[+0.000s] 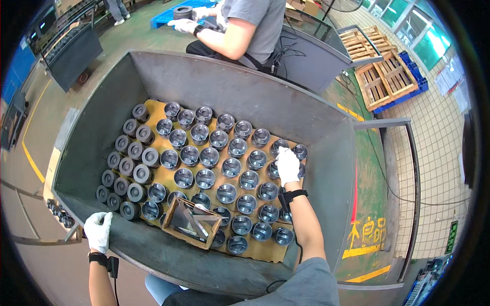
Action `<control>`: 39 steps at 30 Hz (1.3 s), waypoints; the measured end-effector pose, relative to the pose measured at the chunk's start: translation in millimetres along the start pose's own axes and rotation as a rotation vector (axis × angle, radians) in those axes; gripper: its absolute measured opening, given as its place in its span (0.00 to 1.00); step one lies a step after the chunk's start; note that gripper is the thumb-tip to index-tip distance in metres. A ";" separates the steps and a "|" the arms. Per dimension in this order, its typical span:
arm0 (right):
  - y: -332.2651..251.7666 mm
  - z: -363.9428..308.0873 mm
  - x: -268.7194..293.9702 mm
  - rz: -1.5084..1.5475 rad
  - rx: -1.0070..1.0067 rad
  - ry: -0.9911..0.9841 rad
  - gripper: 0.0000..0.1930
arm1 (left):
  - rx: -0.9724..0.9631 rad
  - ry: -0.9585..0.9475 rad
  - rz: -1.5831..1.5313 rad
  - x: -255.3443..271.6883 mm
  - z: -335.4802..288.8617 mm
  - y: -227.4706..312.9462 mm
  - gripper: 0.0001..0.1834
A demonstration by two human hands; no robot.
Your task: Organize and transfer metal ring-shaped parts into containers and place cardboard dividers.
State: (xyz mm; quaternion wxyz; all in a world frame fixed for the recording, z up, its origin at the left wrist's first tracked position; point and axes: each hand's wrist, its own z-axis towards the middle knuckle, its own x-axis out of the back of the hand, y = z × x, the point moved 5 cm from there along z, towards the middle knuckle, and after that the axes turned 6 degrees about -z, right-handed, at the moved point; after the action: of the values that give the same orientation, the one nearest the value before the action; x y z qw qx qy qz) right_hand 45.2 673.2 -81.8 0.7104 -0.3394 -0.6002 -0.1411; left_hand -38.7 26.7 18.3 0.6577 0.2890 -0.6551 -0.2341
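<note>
Right hand (288, 164), white-gloved, at the right end of the open grey sheet-metal bin (229, 86); fingers bent and close together, tips at a shiny dark-grey, cup-shaped metal piston (277, 145) near the bin's far right corner; cannot tell whether they grip it or only touch.

Left hand (98, 230), also white-gloved, at the bin's near left rim; fingers partly curled, no piston in it; cannot tell whether it clasps the edge.

Handling, by judgement: piston rigid, fairly heavy for its bulk, perhaps slick under a glove; best taken round the outer wall or by the upstanding skirt; edges could nick if knocked against neighbours.

Bin contents: rows of the same pistons, hollow side up, across middle and right; matte dark-grey cylinders with recessed tops (135, 192) packed along its left end; yellow-brown cardboard sheet (154, 112) beneath many; small open wooden-framed box (185, 238) by the bin's near wall, flat strip-like items inside, too small to name.

Beyond the bin's far wall: a co-worker's gloved hand (182, 25) at another dark cylinder (182, 13).
</note>
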 end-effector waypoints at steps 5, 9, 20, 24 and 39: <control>-14.6 4.5 3.8 -0.047 0.201 0.016 0.16 | -0.008 -0.024 -0.021 -1.5 5.0 8.8 0.11; -10.7 4.5 -16.4 -0.057 0.265 -0.103 0.16 | -0.020 -0.017 -0.025 0.5 4.3 10.4 0.11; -45.1 52.4 -5.9 -0.173 0.331 0.055 0.13 | -0.025 -0.021 0.068 -3.2 3.6 -2.5 0.12; -29.0 52.2 -61.3 -0.016 0.256 -0.089 0.15 | 0.013 -0.013 0.033 -3.2 5.1 -4.0 0.13; 32.6 140.0 -65.7 0.079 0.117 0.154 0.18 | 0.004 -0.012 0.084 -1.5 3.0 11.3 0.11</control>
State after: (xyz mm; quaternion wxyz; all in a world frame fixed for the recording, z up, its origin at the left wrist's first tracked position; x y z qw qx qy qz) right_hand -56.7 774.6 -147.4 0.7780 -0.3089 -0.5372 -0.1035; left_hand -42.5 35.7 25.0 0.6622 0.2612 -0.6713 -0.2067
